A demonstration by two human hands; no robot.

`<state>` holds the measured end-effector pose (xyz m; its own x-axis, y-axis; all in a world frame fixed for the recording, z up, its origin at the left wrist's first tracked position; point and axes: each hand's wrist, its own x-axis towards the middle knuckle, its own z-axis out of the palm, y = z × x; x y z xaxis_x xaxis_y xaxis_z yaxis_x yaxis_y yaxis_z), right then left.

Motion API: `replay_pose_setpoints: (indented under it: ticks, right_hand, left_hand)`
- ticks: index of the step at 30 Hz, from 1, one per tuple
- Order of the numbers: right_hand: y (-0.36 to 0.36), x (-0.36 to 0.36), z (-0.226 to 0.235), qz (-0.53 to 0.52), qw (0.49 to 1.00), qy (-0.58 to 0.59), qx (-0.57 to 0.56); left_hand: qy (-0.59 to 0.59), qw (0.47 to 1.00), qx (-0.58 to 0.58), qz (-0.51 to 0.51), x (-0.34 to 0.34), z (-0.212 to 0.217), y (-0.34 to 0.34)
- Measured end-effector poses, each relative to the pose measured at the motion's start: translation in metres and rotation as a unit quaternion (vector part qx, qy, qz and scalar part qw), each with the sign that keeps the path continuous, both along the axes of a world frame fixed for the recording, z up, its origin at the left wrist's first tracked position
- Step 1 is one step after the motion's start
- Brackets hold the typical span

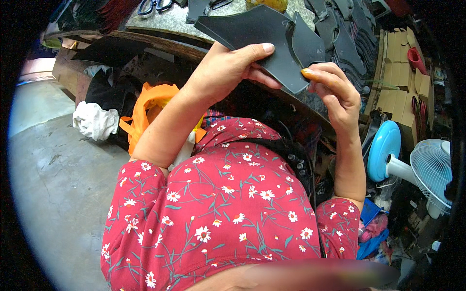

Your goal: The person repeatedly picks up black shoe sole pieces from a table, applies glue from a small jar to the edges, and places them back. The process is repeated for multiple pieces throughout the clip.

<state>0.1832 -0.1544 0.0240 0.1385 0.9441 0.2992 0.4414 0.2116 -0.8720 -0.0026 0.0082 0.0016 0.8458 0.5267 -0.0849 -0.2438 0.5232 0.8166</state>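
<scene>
A black, curved, flat piece that looks like a leather shoe upper is held up over the near edge of the workbench. My left hand grips its lower edge, thumb on top and fingers underneath. At its lower right tip, my right hand has its fingers bent close together; one fingertip is stained orange-yellow. Whether those fingers pinch the edge or only touch it, I cannot tell. A second black section with a curved edge overlaps the right side of the piece.
Many similar black cut pieces lie piled at the right of the bench. Blue-handled scissors and a yellowish container are at the back. Cardboard boxes and a fan stand right. An orange bag and white cloth are left.
</scene>
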Motion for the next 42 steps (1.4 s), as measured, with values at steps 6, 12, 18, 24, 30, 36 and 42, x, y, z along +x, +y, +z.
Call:
replay_pose_setpoints:
  ticks: [6, 12, 18, 24, 30, 36, 42]
  right_hand:
    - [-0.008, -0.013, 0.003, -0.061, 0.981, -0.178, 0.049]
    - [-0.009, -0.022, -0.001, -0.095, 0.872, -0.459, 0.144]
    - [-0.014, -0.013, 0.006, -0.073, 0.899, -0.412, 0.131]
    - [0.001, -0.003, 0.008, -0.155, 0.977, -0.143, 0.034]
    - [0.018, -0.006, 0.003, -0.091, 0.981, 0.158, -0.068]
    - [0.01, 0.008, 0.002, -0.11, 0.971, 0.198, -0.078]
    - [0.006, 0.019, -0.003, -0.23, 0.966, 0.115, -0.04]
  left_hand:
    - [0.007, 0.999, -0.005, 0.04, 0.003, 0.001, -0.001]
    - [0.023, 0.998, 0.007, 0.062, 0.007, 0.001, -0.005]
    - [0.049, 0.996, 0.048, 0.065, 0.003, -0.002, 0.0]
    - [0.141, 0.97, 0.175, -0.088, 0.007, -0.004, -0.006]
    - [0.158, 0.965, 0.17, -0.123, 0.01, -0.009, -0.004]
    - [0.169, 0.965, 0.178, -0.091, -0.005, -0.015, 0.011]
    - [0.181, 0.961, 0.191, -0.088, -0.018, -0.02, 0.011]
